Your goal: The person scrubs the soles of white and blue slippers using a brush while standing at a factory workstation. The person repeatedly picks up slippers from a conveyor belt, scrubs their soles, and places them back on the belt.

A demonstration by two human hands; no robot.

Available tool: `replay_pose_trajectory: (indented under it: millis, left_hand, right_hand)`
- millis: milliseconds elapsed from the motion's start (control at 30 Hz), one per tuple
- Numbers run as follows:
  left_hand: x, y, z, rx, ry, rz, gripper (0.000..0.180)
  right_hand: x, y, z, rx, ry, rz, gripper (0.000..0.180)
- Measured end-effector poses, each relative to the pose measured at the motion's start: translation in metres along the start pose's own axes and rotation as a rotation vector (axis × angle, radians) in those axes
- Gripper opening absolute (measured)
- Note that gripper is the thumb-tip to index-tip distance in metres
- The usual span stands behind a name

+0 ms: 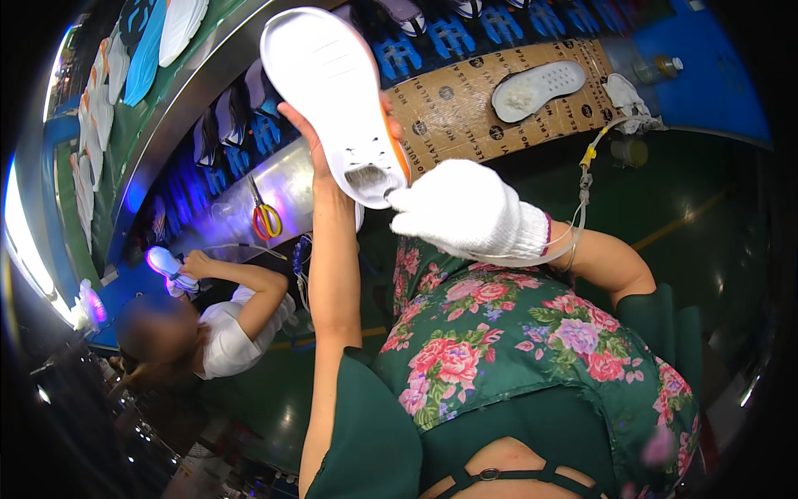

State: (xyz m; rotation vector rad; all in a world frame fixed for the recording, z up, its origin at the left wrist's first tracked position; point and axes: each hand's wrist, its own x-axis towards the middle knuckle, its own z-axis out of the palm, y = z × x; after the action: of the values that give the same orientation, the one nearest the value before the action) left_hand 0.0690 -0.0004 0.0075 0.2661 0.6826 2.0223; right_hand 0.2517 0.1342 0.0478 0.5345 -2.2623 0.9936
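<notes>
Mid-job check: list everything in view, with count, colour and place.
Held sole: 1, white with orange edge, upper centre
Second sole: 1, white, on the cardboard
Cardboard: 1, brown, upper right of centre
Shoe parts: many, mostly blue and purple, upper edge and left
Racked soles: several, mostly white, upper left
Scissors: 1, red and yellow handles, left of centre
Bottle: 1, clear, upper right
Tube: 1, clear with yellow fitting, right
Co-worker: 1, white top, lower left
Co-worker's sole: 1, white, purple-lit, left
Apron: 1, green floral, lower centre
Left grip: 1, ungloved, on the held sole
Right grip: 1, white-gloved, by its lower end
</notes>
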Motion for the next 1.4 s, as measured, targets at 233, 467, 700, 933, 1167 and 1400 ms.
replay_pose_trajectory:
  millis: [233,467,700,933,1167,1400]
  left_hand:
    - [0.006,0.005,-0.006,-0.185,-0.265,-0.333,0.114]
    - [0.022,0.010,-0.014,0.062,-0.263,-0.494,0.098]
    - [0.030,0.006,-0.004,0.823,0.031,-0.460,0.076]
    - [0.043,0.016,0.032,1.248,-0.143,-0.697,0.098]
    - [0.047,0.015,0.012,1.483,-0.108,-0.763,0.106]
    - [0.043,0.029,0.018,1.024,-0.072,-0.699,0.088]
  right_hand:
    - [0.009,0.001,-0.017,0.367,-0.042,0.092,0.020]
    - [0.002,-0.006,-0.003,0.028,-0.141,-0.021,0.032]
    - [0.005,0.002,-0.016,0.243,-0.127,0.069,0.030]
    - [0.004,0.001,-0.008,0.262,-0.144,0.088,0.023]
    - [0.009,0.005,-0.015,0.183,-0.232,0.102,0.020]
    - [0.015,0.002,-0.034,0.400,-0.146,0.442,0.013]
